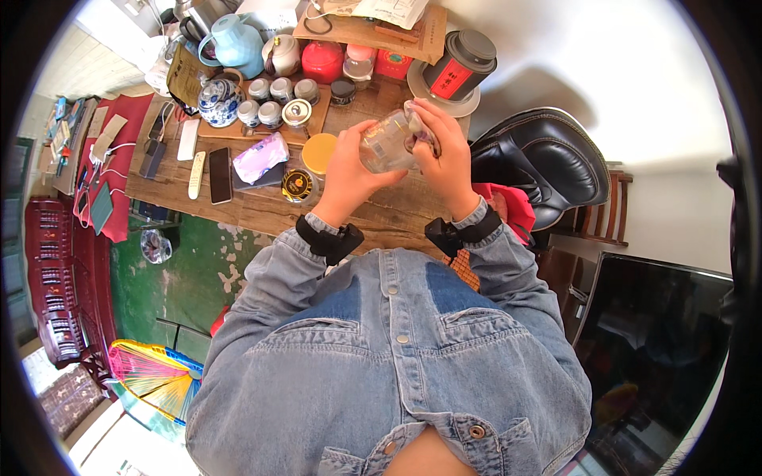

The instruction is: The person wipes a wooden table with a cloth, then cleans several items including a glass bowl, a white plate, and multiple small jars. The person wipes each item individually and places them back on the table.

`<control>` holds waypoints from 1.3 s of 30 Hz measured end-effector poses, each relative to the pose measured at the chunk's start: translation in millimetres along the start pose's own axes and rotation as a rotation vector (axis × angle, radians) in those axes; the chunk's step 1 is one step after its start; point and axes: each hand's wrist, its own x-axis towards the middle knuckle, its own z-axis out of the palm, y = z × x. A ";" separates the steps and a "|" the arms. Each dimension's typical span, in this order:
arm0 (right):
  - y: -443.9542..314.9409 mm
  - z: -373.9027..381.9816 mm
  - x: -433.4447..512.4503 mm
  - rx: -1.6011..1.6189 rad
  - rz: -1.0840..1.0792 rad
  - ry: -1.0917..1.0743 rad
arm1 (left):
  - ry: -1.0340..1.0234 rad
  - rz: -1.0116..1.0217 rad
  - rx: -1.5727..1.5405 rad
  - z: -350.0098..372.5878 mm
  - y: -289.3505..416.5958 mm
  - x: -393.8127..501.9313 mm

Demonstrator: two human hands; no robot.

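Above the wooden table (381, 221) I hold a clear jar (387, 143) tilted on its side, with its mouth towards the right. My left hand (351, 169) grips the jar's body from the left. In my right hand (443, 149) is a bunched, patterned cloth (419, 128), pressed at the jar's rim end. Just left of my left hand lies a round yellow lid (319, 153). Below that lid stands a clear container with a black and gold label (297, 185). A purple and white tissue pack (262, 156) rests on a dark flat item further left.
Behind are a blue-and-white teapot (219, 102), several small cups (281, 90), a light blue jug (233, 44) and a black tea canister (459, 65). A phone (220, 175) and a remote control (197, 174) lie at left. A black leather chair (542, 160) stands at right.
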 end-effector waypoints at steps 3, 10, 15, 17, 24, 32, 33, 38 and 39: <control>-2.4 -0.2 -8.7 0.221 0.051 0.035 | -0.117 -0.284 -0.413 1.1 -6.2 -0.2; 13.0 5.8 -14.8 0.855 0.432 0.122 | -0.305 -0.511 -0.893 0.1 -2.0 -3.5; 17.1 20.8 -15.3 1.304 0.689 0.169 | -0.303 -0.383 -0.877 4.4 -7.6 2.5; 13.6 22.2 -21.4 1.315 0.818 0.221 | -0.204 -0.186 -0.410 8.5 -12.7 7.9; 1.6 31.4 -31.3 1.087 0.662 0.265 | -0.151 -0.172 -0.374 7.2 -7.1 12.2; 2.0 20.7 -19.8 0.895 0.487 0.185 | -0.238 -0.087 -0.501 4.3 -1.3 8.1; 4.5 20.1 -18.1 0.919 0.486 0.170 | -0.257 -0.136 -0.621 5.9 -2.8 8.2; 14.6 31.2 -19.0 1.067 0.613 0.139 | -0.312 -0.238 -0.838 4.2 -18.1 8.6; 15.1 35.6 -20.0 1.134 0.662 0.141 | -0.328 -0.273 -0.848 3.8 -21.7 8.5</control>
